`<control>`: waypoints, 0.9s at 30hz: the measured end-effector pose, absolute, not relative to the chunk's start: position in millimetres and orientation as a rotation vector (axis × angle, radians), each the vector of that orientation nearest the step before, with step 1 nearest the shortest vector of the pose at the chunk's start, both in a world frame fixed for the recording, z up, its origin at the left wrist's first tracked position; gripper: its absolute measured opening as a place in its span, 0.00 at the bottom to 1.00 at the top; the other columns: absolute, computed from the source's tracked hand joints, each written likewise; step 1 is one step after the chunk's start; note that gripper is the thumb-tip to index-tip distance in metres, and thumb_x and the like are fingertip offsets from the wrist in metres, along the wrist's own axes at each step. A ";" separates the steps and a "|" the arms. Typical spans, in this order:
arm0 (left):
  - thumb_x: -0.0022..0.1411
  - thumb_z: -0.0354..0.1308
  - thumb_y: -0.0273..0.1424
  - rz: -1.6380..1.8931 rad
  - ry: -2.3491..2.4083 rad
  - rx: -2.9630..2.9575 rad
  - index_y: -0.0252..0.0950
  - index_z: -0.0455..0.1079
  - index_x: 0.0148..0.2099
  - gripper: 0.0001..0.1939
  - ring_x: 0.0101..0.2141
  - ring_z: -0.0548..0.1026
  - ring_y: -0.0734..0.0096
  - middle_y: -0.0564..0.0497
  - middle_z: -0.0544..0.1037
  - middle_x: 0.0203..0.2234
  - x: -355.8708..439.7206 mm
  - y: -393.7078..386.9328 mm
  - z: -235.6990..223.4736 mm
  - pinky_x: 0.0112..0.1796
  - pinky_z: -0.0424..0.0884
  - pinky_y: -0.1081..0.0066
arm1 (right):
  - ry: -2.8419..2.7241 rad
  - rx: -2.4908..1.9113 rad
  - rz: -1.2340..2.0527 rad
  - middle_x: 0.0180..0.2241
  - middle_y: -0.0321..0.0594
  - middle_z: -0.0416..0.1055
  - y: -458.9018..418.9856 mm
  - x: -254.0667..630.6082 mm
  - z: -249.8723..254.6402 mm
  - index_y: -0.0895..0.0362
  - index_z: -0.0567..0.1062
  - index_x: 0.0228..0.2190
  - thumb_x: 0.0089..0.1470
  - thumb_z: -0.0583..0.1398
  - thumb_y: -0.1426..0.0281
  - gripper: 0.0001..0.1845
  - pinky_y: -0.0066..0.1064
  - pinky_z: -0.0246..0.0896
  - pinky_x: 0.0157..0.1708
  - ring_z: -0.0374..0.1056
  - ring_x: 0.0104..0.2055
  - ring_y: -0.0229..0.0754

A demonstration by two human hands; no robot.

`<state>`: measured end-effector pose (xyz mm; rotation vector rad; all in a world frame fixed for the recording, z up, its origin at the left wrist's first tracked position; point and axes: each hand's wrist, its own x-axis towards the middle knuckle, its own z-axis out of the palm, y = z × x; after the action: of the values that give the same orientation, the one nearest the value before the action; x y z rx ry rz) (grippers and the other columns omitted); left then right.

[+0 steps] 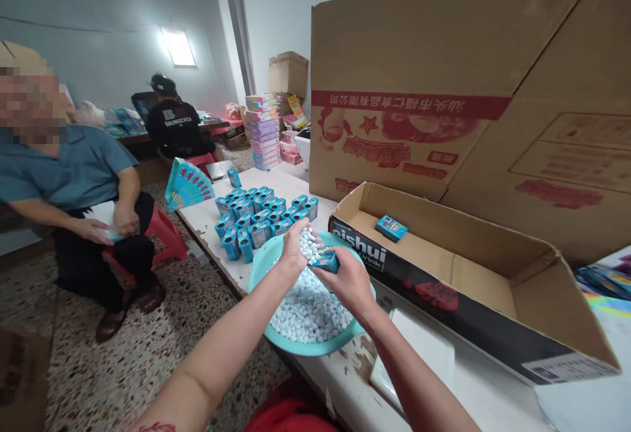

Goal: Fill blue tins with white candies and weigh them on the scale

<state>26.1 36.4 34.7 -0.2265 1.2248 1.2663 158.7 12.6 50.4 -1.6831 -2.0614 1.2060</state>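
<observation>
A teal bowl (261,267) full of small white candies (310,313) sits at the table's near edge. Above it, my left hand (294,248) is cupped around a heap of the white candies (309,242). My right hand (348,281) grips a small blue box (326,261), held right against the left hand's candies. Behind the bowl stand several more small blue boxes (261,218) in a cluster. One blue box (391,227) lies inside a shallow open cardboard tray (488,327) to the right.
A tall cardboard carton (444,64) stands behind the tray. A person in a blue shirt (64,175) sits at left on a red stool, another in black (172,123) sits farther back. Stacked coloured boxes (263,131) and a folding fan (187,185) lie beyond.
</observation>
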 end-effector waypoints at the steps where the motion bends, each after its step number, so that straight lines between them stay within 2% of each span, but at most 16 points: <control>1: 0.43 0.65 0.35 1.288 1.228 -0.186 0.35 0.60 0.29 0.17 0.17 0.66 0.77 0.57 0.67 0.17 26.0 36.4 32.9 0.21 0.66 0.74 | -2.023 -1.710 1.213 0.40 0.38 0.74 12.8 159.2 49.5 0.55 0.73 0.39 0.47 0.68 0.64 0.17 0.34 0.60 0.37 0.70 0.42 0.49; 9: 0.37 0.67 0.32 1.259 1.304 -0.051 0.35 0.63 0.32 0.20 0.17 0.67 0.75 0.56 0.70 0.18 29.9 40.4 31.9 0.18 0.63 0.76 | -1.900 -1.630 1.252 0.39 0.39 0.74 5.7 163.5 41.5 0.55 0.73 0.37 0.45 0.68 0.65 0.17 0.35 0.60 0.39 0.70 0.42 0.49; 15: 0.41 0.65 0.35 1.272 1.257 0.054 0.35 0.62 0.30 0.16 0.18 0.69 0.74 0.57 0.68 0.16 32.7 41.4 31.2 0.21 0.66 0.74 | -1.793 -1.549 1.283 0.39 0.40 0.73 6.0 166.3 32.4 0.55 0.74 0.38 0.44 0.68 0.65 0.17 0.36 0.62 0.40 0.69 0.42 0.48; 20: 0.39 0.68 0.35 1.300 1.284 0.055 0.35 0.62 0.30 0.19 0.17 0.67 0.77 0.57 0.69 0.18 35.0 42.9 29.8 0.20 0.64 0.76 | -1.732 -1.574 1.273 0.37 0.39 0.74 9.8 165.6 30.1 0.55 0.75 0.36 0.44 0.67 0.63 0.16 0.35 0.62 0.40 0.69 0.40 0.48; 27: 0.41 0.68 0.40 1.246 1.301 0.202 0.35 0.62 0.31 0.21 0.14 0.66 0.76 0.57 0.70 0.17 35.9 47.6 31.7 0.18 0.65 0.74 | -1.684 -1.593 1.388 0.35 0.38 0.74 10.7 163.3 32.4 0.55 0.76 0.36 0.43 0.68 0.64 0.16 0.34 0.60 0.38 0.69 0.38 0.47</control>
<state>35.9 47.6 31.7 0.2021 1.3009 1.2461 163.3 10.7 32.4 -1.5929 -1.6836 1.3881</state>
